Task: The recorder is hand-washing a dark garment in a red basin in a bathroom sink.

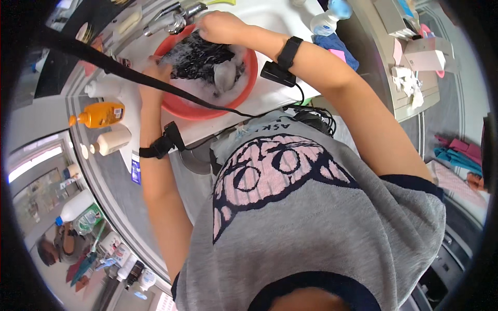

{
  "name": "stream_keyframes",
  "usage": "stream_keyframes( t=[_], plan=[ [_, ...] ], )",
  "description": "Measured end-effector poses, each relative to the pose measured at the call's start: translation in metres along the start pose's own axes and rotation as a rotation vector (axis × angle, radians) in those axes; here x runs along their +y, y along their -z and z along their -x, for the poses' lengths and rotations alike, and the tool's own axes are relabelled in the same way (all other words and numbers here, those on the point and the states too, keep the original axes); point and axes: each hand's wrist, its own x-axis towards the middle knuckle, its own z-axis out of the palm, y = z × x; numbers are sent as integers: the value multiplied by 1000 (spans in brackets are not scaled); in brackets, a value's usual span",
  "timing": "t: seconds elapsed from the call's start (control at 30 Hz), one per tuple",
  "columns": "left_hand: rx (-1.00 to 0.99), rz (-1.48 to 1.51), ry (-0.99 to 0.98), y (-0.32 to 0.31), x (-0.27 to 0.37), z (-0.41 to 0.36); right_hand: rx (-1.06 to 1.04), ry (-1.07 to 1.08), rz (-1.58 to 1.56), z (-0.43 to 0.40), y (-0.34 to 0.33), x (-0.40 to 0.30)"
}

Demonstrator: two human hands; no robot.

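Note:
A red plastic basin (pixel 252 74) of foamy water stands in the white sink area, with soaked black cloth (pixel 202 54) in it. At the basin's far edge, my right hand (pixel 221 28) is closed on the upper end of the cloth. My left hand (pixel 157 74), blurred and partly crossed by a black strap, grips the cloth's left side at the rim. A pale, foam-covered piece (pixel 225 77) lies in the suds beside the black cloth; its kind is unclear. Both wrists wear black bands.
Beyond the basin is a chrome faucet (pixel 171 24). An orange pump bottle (pixel 103 114) and a cream bottle (pixel 113 140) are on the left. On the right are a white foam-pump bottle (pixel 325 24), blue cloth (pixel 338 50) and a counter (pixel 424 95) with boxes. The black strap (pixel 132 74) crosses the view.

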Motion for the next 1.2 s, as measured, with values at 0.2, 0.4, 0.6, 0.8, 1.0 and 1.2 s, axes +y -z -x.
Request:
stream_keyframes(
  t=[0.2,0.4,0.6,0.8,1.0,1.2],
  plan=[
    [-10,579,161,-35,-40,-3,-64,-65,-188,1,-5,-15],
    [-166,403,-10,-33,-26,7,-137,-202,-405,1,1,-18],
    [-117,290,11,45,5,-9,-69,-325,-711,-18,3,7],
    [50,201,-261,94,-18,-31,35,-300,-854,-27,61,-11],
    [17,198,-289,153,-12,-46,62,-25,-1022,-39,115,-16],
    [175,84,-386,115,-32,-41,-25,-264,-875,-28,99,-24]
  ],
)
